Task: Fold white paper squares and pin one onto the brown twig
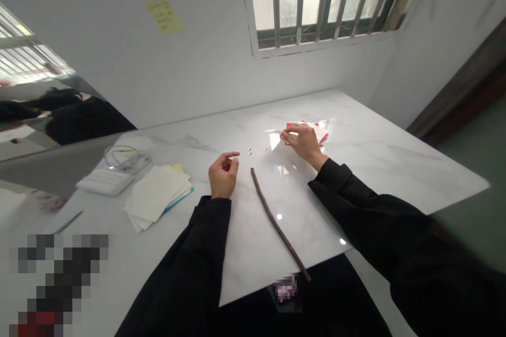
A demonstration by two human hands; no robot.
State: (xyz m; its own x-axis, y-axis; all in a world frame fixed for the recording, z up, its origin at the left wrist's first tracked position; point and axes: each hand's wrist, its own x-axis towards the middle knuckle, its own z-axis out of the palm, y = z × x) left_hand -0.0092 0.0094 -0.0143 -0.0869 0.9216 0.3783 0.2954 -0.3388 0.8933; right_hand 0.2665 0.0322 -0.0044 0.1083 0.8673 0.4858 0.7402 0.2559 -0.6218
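My right hand (305,142) is over a small pile of red and white paper (317,131), its thumb and forefinger pinched on a clear, shiny plastic sheet (273,140). The sheet's edges show on both sides of the hand. My left hand (222,176) hovers near the table middle, forefinger stretched out, thumb apart from it, other fingers curled, nothing seen in it. Just right of its fingertips lie a few tiny shiny beads (249,151). A brown stick (272,217) lies between my forearms, its near end jutting over the table edge.
On the left, cream paper sheets (156,196) lie fanned out with yellow and blue ones beneath. Beyond them are a white box-like device (106,181) and a coiled cable (125,157). A dark pen (69,222) lies farther left. The white marbled table (395,168) meets the wall below a barred window.
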